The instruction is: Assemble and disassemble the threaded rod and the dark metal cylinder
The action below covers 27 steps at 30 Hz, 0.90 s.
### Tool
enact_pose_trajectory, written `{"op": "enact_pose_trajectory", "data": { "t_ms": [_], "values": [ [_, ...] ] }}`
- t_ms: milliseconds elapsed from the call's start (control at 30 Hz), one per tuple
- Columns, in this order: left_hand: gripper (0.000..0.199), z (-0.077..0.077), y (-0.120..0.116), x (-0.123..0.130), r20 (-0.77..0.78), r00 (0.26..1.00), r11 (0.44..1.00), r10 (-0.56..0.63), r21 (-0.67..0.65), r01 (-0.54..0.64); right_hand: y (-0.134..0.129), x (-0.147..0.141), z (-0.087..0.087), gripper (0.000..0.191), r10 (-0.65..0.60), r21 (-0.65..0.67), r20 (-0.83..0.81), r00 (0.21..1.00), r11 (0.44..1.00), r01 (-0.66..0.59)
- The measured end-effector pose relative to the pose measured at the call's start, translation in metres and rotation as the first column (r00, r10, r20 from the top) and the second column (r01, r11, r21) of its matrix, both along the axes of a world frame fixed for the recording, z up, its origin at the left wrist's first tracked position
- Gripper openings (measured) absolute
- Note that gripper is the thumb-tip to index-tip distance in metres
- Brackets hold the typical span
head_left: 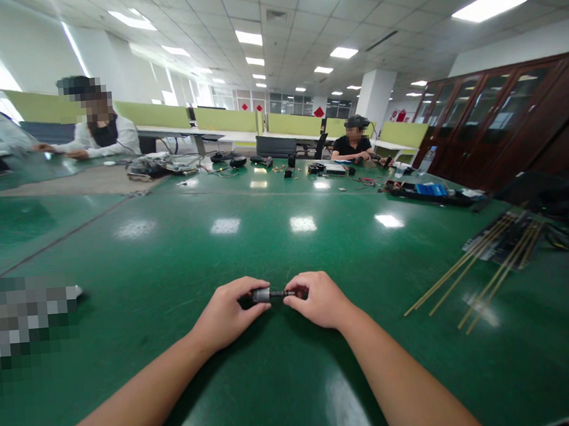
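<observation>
Bare forearms point(145, 381) extend above a green table point(268, 253): L hand point(230, 309), thumb & fingers nearly closed, grips the thick grey end of a small metal part point(262, 296); R hand point(321, 299), likewise pinched, has its thin shaft end, w/ the part's middle showing btwn both. Right of the hands, thin yellowish rods point(454, 268); beyond, ahead-right, blue items point(430, 190); farther out, seated co-workers, one ahead-left in white sleeves point(125, 135), one ahead-right in black top point(342, 147).

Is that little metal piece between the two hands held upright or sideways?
Sideways: the metal piece runs across the view, thick end in the left hand, thin end in the right hand.
</observation>
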<state>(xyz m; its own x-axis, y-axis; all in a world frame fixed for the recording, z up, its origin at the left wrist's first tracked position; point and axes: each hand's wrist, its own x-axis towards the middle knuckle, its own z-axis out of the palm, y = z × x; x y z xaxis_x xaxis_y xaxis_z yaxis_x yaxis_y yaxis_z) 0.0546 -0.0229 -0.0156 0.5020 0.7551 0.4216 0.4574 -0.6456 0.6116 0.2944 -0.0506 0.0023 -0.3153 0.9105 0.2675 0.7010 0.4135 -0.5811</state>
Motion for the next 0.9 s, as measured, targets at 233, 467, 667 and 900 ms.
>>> {"op": "enact_pose_trajectory", "data": {
  "t_ms": [233,467,667,900],
  "values": [
    [0.03,-0.0011,0.0005,-0.001,-0.013,1.0,1.0,0.005,-0.013,-0.005,0.0,0.0012,-0.0005,0.013,0.004,0.009,-0.008,1.0,1.0,-0.004],
    [0.03,-0.0009,0.0006,-0.0013,-0.006,1.0,1.0,0.004,0.001,-0.004,-0.0001,0.0008,-0.0007,0.012,0.005,0.009,-0.015,1.0,1.0,-0.005],
    [0.029,-0.0002,0.0003,-0.0013,0.004,1.0,1.0,0.005,0.003,-0.005,0.0002,0.0006,0.0,0.013,-0.001,0.001,-0.013,1.0,1.0,0.001],
    [0.03,-0.0001,0.0004,-0.002,0.019,1.0,1.0,0.001,0.02,-0.002,0.0002,0.0015,0.001,0.013,-0.003,-0.004,-0.006,1.0,1.0,0.003]
  ]
}}
